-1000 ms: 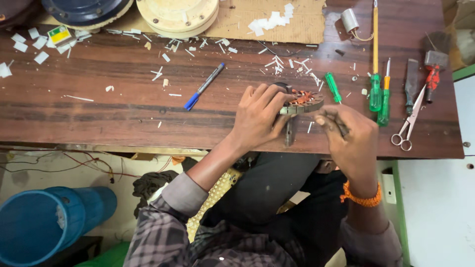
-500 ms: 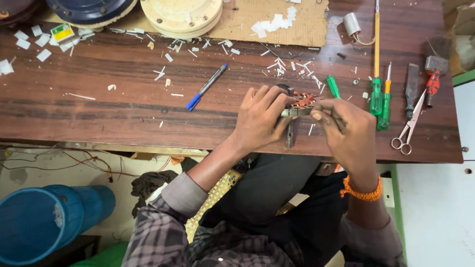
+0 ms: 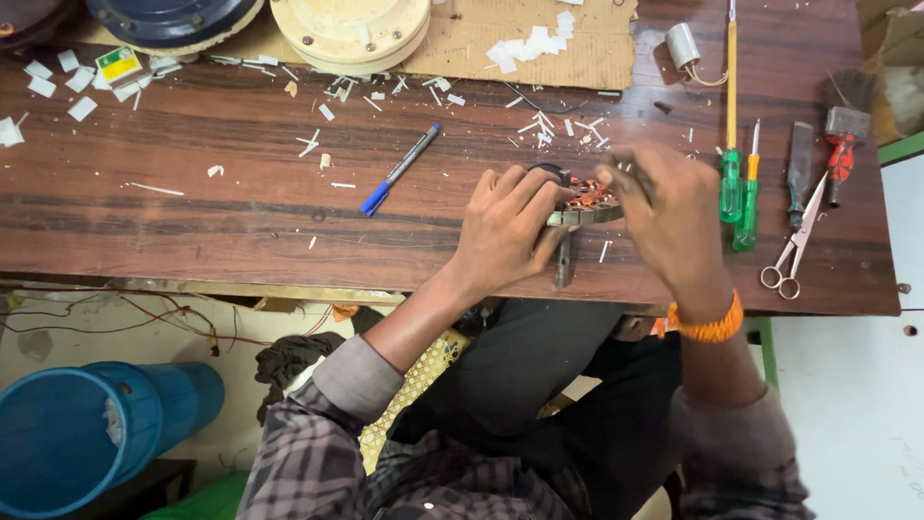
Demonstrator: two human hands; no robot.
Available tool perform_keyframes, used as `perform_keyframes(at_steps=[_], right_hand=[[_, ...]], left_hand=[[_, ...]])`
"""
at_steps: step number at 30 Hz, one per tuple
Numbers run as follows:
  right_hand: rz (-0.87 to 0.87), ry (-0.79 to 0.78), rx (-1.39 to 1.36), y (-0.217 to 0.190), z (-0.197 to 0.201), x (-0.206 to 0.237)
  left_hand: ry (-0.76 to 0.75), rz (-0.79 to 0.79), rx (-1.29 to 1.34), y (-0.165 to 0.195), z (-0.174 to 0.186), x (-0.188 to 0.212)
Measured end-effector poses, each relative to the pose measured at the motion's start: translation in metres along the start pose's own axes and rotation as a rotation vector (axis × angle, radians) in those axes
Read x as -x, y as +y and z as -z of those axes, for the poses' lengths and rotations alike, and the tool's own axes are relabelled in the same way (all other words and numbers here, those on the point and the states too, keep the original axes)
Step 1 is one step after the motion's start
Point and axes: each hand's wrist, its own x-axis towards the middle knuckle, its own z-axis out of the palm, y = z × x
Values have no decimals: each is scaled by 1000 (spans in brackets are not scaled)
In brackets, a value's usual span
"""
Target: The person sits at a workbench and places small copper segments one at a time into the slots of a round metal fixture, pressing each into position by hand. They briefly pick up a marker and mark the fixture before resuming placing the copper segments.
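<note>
Looking down from the head view: left hand [image 3: 505, 226] reaches in from lower left, fingers curled over the left side of a small motor stator [image 3: 582, 204], clamped on it. Right hand [image 3: 669, 217] comes in from the right, back of hand up, wrist bent, fingers tucked down onto the stator's right edge; it is motion-blurred, so cannot tell what it grips or how tight. Orange wristband [image 3: 707, 327] on the right wrist. Plaid sleeves on both forearms, person seated at the bench edge.

Surface: dark wooden workbench [image 3: 192, 231], scuffed, littered with white paper scraps [image 3: 539, 39], many lying on a cardboard sheet [image 3: 462, 43] at the far edge. Blue pen [image 3: 399, 170] lies diagonal, well left of the hands. Just right of the right hand: two green-handled screwdrivers [image 3: 733, 188], then a dark file [image 3: 799, 159], scissors [image 3: 794, 246], and a red-handled tool [image 3: 839, 154]. Small silver capacitor [image 3: 683, 45] with wires at the top. Round cream housing [image 3: 351, 29] and a dark round housing [image 3: 173, 14] at the far edge.

Room: blue bucket [image 3: 87, 433] on the floor lower left, loose wires under the bench.

Stator: sits between both hands near the front edge of the bench, metal ring with reddish copper windings showing on top, mostly covered by fingers. A dark metal shaft [image 3: 563, 260] sticks out below it toward the person.
</note>
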Motion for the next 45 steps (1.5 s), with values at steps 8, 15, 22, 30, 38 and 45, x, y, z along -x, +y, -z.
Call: perform_keyframes(at_steps=[8,15,22,30,38,45], right_hand=[[329,-176,326,26,-4,-36],[291,-101,308,17,-8,-35],[38,-243,199,-15,-2,-22],[173,-93,136,-51,7,22],[121,-1,84,-32,-45,68],[-353,229,-255,-1,-86,108]], left_hand=[[-19,94,150,-5,6,-5],[-243,564,411,-22,-2,-38],[-467,340,600,-57,-1,-44],[-345,-121,660,-80,-1,-38],[-410,22,532,-63,23,-46],[-166,-48,10,-9,29,-10]])
